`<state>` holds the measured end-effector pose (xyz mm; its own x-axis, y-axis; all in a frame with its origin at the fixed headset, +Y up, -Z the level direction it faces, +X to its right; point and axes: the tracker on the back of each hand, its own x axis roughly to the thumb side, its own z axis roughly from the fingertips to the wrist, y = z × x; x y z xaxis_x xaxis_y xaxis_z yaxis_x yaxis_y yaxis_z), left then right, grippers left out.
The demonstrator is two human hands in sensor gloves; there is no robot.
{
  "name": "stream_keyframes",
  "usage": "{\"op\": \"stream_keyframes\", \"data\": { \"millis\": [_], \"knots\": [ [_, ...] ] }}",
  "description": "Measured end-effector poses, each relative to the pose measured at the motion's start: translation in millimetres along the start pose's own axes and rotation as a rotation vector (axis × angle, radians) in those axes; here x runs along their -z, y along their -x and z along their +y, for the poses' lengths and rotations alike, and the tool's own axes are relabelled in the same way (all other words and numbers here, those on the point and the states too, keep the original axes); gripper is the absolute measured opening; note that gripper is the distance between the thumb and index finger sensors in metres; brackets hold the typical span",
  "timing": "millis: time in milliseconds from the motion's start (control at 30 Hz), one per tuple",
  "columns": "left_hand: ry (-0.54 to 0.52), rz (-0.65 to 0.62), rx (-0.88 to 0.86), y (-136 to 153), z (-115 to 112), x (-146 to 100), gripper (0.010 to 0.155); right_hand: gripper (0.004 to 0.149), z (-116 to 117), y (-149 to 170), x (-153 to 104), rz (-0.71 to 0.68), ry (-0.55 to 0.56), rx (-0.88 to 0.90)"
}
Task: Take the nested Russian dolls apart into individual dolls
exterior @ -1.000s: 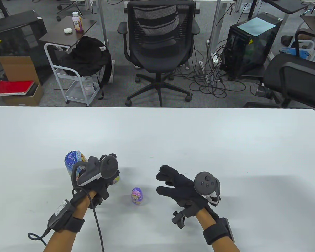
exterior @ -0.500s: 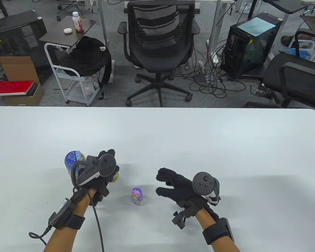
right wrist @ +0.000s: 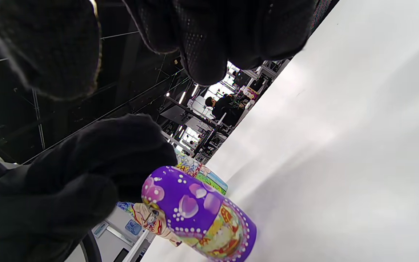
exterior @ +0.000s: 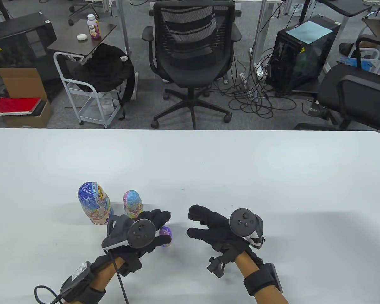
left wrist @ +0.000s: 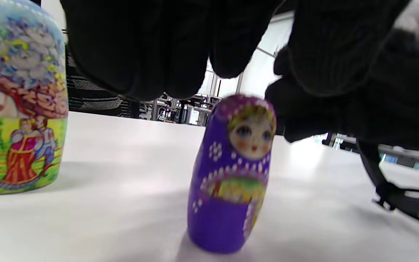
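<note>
Three dolls stand on the white table [exterior: 272, 177]. The large blue doll [exterior: 93, 202] is at the left, with the medium pink-and-blue doll [exterior: 133, 204] just to its right. The small purple doll [exterior: 166, 233] stands nearer the front, also in the left wrist view [left wrist: 231, 174] and the right wrist view [right wrist: 198, 214]. My left hand [exterior: 161, 226] hovers over the purple doll and partly hides it. Its fingers [left wrist: 140, 47] hang spread just above the doll's head, gripping nothing. My right hand [exterior: 193, 221] is open and empty, just right of the purple doll.
The medium doll fills the left edge of the left wrist view [left wrist: 16, 98]. The left glove's cable [exterior: 118, 278] trails toward the front edge. Beyond the table's far edge stand an office chair [exterior: 190, 57] and a computer tower [exterior: 300, 50].
My left hand let go of the medium doll, which now stands beside the large one, and moved right and nearer, over the purple doll. My right hand barely moved.
</note>
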<state>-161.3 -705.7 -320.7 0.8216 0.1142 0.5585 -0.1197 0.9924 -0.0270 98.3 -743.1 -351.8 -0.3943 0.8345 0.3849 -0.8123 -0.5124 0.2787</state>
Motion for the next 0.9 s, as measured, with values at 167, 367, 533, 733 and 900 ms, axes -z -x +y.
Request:
{"op": "stream_keyframes", "data": {
  "millis": [167,367,533,733,900],
  "knots": [
    [0.015,0.005,0.031,-3.0,-16.5,2.4,0.069,0.078,2.4,0.0,0.0,0.0,-0.014,-0.017],
    [-0.089,-0.029,-0.062,-1.7,-22.9,2.9,0.064,0.078,5.5,-1.9,-0.3,-0.007,-0.024,-0.039],
    [-0.171,-0.046,-0.086,-3.5,-4.2,-3.4,0.064,0.079,14.3,-2.8,-0.6,-0.006,-0.058,-0.074],
    [-0.244,-0.076,-0.211,-6.6,11.8,-13.9,0.063,0.082,32.3,-8.6,-0.6,-0.022,-0.134,-0.146],
    [-0.295,-0.121,-0.24,-20.4,14.8,-17.3,0.063,0.086,48.3,-18.9,-3.6,-0.064,-0.183,-0.154]
  ]
}}
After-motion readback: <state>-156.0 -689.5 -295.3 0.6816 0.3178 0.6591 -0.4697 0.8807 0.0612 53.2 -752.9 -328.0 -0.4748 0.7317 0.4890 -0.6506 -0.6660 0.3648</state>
